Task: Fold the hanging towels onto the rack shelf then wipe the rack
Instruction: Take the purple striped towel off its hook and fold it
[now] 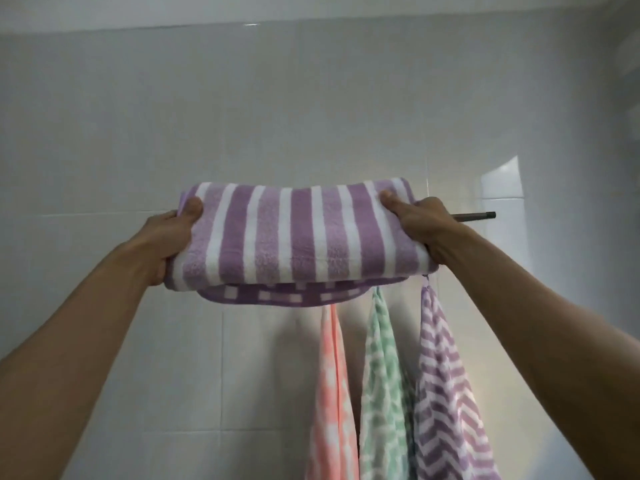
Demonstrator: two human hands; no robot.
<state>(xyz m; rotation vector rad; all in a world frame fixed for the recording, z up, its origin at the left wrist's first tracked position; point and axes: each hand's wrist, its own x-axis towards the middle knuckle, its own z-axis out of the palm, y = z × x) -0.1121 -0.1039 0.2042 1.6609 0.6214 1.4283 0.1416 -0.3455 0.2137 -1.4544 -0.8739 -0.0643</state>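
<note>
the folded purple-and-white striped terry towel [298, 237] is being held up at rack height in front of the pale grey tiled wall [138, 133]. the left hand [169, 244] is gripping the towel's left end, thumb lying on top and fingers curling underneath. the right hand [420, 230] is gripping the right end in the same way, thumb pressing on the upper face. both hands are closing firmly on the cloth. a lower fold of the towel, showing a purple check border, is sagging below the front edge between the two hands.

the dark metal rack bar [474, 216] is projecting to the right from behind the right hand; the rest of the rack is being hidden by the towel, so it cannot be told whether the towel is resting on the shelf.

three small towels are hanging below the folded towel's right half: a pink-and-white patterned towel [332, 403], a green-and-white patterned towel [384, 393] beside it, and a purple-and-white zigzag towel [446, 403] at the right, the three lying close together.
</note>
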